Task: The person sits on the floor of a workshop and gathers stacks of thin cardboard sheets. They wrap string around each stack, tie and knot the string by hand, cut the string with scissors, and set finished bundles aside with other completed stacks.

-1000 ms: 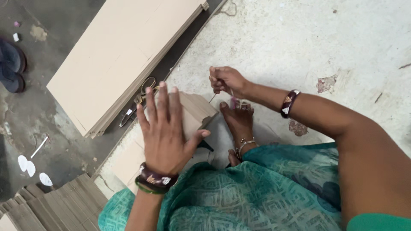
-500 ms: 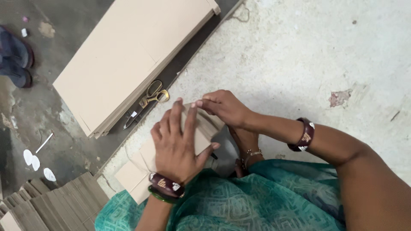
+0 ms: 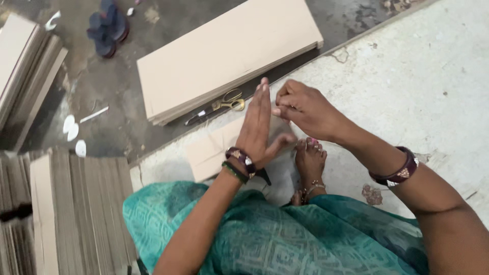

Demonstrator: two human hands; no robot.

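Left hand (image 3: 259,130) now edge-up on cardboard piece (image 3: 214,147)

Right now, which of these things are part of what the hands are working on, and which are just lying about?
In use:
- left hand, on edge against the cardboard piece
- right hand, pinching at its upper edge

Lying about:
- scissors
- large cardboard stack
- sandals
- corrugated stacks
- white scraps

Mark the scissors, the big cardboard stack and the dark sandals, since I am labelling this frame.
scissors (image 3: 229,102), head view, on the golden handles.
cardboard stack (image 3: 224,56), head view, top sheet's middle.
sandals (image 3: 107,28), head view, on the upper straps.
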